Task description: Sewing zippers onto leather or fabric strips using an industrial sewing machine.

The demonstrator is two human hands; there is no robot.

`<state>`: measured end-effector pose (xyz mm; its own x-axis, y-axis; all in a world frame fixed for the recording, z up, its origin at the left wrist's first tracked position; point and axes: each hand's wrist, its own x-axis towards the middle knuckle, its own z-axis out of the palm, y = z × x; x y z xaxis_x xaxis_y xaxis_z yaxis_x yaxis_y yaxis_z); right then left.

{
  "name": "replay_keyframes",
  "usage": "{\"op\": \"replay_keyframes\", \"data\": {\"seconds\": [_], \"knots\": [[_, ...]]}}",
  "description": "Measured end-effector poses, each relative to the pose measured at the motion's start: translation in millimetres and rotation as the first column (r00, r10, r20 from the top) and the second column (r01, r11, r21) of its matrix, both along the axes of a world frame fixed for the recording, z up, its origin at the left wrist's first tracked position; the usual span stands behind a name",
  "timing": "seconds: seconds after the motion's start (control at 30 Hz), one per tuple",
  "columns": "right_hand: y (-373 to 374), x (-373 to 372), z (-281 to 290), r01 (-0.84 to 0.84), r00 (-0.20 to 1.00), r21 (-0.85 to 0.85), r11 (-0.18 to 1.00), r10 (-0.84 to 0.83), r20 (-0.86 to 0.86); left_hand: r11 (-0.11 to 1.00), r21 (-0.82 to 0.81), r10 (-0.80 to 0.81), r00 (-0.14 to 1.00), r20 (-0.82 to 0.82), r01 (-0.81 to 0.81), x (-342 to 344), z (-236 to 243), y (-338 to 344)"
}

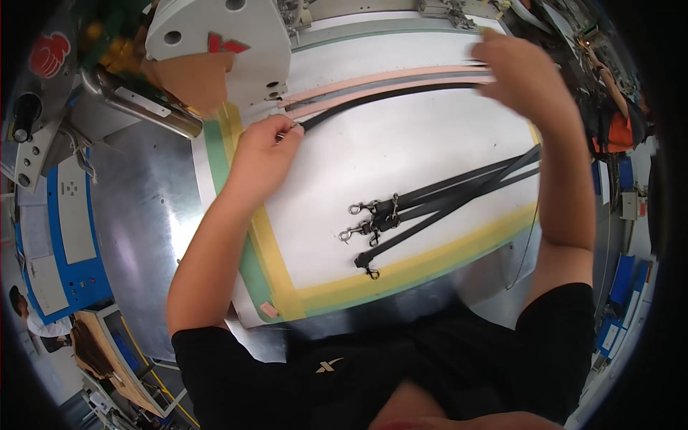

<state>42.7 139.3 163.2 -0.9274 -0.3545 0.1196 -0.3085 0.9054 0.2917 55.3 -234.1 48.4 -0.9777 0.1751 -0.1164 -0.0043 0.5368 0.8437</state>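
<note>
A black webbing strap [380, 98] runs in a shallow arc across the upper part of the white work board [423, 136]. My left hand [265, 158] is closed around its left end, where a bit of metal clip shows at the fingers. At the strap's right end is my right hand [523, 79], smeared by motion; whether it grips the strap is unclear. Several more black straps [459, 197] with metal snap hooks [351, 233] lie crossed on the board, nearer to me and to the right.
Pink strips with a grey slot [401, 77] cross the board just beyond the strap. A white machine head [215, 36] with a cardboard piece [192, 80] stands at the upper left. Yellow tape [344, 292] edges the board. A blue-framed control panel [75, 229] is at left.
</note>
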Motion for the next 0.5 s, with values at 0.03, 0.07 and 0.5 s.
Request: {"op": "replay_keyframes", "data": {"seconds": [0.03, 0.07, 0.5], "knots": [[-34.2, -5.0, -13.0, -0.135, 0.991, -0.179, 0.974, 0.137, 0.000, 1.000, -0.008, 0.006, 1.000, -0.003, -0.006, -1.2, 0.2, 0.1], [-61.5, -14.2, -28.6, -0.235, 0.958, -0.315, 0.919, 0.273, 0.082, 1.000, 0.007, -0.014, 1.000, 0.009, 0.014, -2.9, 0.7, 1.9], [-132.9, -50.5, -113.6, -0.456, 0.793, -0.465, 0.759, 0.584, 0.176, 0.866, -0.499, -0.276, 0.809, -0.520, -0.025, -7.8, -24.5, -12.7]]}}
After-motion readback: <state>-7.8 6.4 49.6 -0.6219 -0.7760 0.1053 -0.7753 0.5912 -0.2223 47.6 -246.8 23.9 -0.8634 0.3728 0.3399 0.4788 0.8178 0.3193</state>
